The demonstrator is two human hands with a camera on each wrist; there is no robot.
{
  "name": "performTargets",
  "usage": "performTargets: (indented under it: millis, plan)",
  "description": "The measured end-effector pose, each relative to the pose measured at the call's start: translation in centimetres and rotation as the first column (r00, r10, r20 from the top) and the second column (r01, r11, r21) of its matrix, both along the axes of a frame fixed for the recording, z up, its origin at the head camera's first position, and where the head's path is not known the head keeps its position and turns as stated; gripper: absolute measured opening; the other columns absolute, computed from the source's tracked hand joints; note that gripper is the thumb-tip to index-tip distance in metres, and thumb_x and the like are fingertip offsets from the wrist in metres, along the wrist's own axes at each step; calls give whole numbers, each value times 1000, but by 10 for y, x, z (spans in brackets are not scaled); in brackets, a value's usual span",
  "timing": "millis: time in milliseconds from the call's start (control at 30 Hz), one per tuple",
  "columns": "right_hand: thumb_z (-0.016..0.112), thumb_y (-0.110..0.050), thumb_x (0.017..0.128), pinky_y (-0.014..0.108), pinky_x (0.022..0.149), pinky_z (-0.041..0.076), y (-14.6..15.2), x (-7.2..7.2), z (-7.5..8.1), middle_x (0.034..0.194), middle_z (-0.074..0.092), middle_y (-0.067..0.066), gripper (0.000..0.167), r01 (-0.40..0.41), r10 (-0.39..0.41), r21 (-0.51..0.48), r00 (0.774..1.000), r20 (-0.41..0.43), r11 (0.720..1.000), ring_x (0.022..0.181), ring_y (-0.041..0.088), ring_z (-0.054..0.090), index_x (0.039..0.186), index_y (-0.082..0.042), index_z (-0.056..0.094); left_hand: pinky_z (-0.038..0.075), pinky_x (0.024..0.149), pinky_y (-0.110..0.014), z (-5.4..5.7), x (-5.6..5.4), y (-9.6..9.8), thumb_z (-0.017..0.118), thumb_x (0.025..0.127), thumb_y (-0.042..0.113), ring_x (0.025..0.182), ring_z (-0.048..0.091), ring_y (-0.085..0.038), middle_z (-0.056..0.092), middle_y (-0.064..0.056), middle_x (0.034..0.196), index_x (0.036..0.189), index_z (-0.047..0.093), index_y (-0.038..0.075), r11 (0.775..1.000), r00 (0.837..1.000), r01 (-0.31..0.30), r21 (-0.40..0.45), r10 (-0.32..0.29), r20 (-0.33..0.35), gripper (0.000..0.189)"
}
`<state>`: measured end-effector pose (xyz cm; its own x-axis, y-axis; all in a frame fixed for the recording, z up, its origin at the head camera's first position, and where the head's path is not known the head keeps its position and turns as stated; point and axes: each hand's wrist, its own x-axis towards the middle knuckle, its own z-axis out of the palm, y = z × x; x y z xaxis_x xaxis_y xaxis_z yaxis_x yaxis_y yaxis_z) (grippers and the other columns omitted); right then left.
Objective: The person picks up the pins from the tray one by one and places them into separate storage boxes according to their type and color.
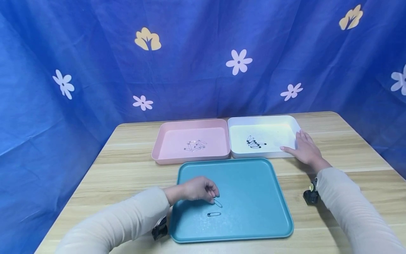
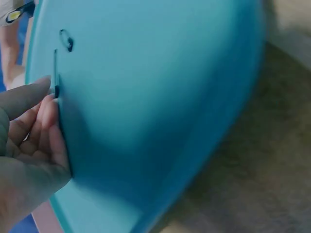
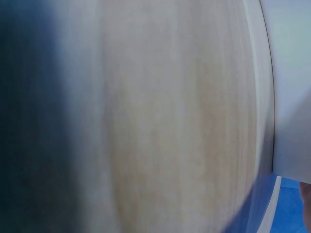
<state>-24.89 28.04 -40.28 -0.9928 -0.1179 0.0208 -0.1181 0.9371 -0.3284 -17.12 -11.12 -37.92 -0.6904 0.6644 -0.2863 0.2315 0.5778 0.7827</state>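
In the head view my left hand (image 1: 200, 189) is over the teal tray (image 1: 247, 197), pinching a thin safety pin (image 1: 218, 203) between thumb and fingertips. Seen from the left wrist, the pinched pin (image 2: 56, 73) points away from the fingertips, one end hidden by them. A dark safety pin (image 1: 214, 214) lies on the tray just below that hand. My right hand (image 1: 305, 148) rests at the front right corner of the white tray (image 1: 253, 155), thumb at the front rim and fingers extended along the right side.
Several black safety pins (image 1: 254, 143) lie in the white tray. To its left, the pink tray (image 1: 190, 161) contains several silvery safety pins (image 1: 195, 145). All three trays are on a wooden table (image 1: 136, 151), with a blue flowered curtain (image 1: 190, 70) behind.
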Motion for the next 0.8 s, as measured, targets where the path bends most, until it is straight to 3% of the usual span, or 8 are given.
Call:
performTargets:
  millis: [267,400,533,800]
  plan:
    - [40,-63,77,49,100,-1,2,0,0,134,-1,34,103,16,-16,-8,1000,-3,1000,125,40,-4,129,18,2,42,60,-18,-5,4,3,71,66,3,63,48,-3,55,9,64,71,64,9,997,982,51,-51,-59,-180,11]
    - [40,-63,77,49,99,-1,3,0,-1,134,0,34,103,18,-19,-11,1000,-7,1000,125,40,-4,129,17,2,41,60,-19,-6,5,4,70,66,4,64,47,-4,54,9,63,67,62,10,997,975,65,-50,-74,-210,10]
    - [40,-63,77,49,100,-1,2,0,0,134,0,34,103,11,-12,-8,1000,-7,1000,125,41,-3,129,18,2,41,59,-20,-7,6,4,69,68,5,62,47,-5,54,8,62,66,60,11,997,981,53,-53,-62,-185,10]
    - [41,-63,77,50,99,0,0,1,0,134,-1,34,103,8,-8,-17,1000,-12,1000,125,42,-3,129,18,3,38,57,-23,2,-1,4,65,73,6,59,45,-10,54,3,61,69,61,7,1000,999,-20,-13,19,-32,6]
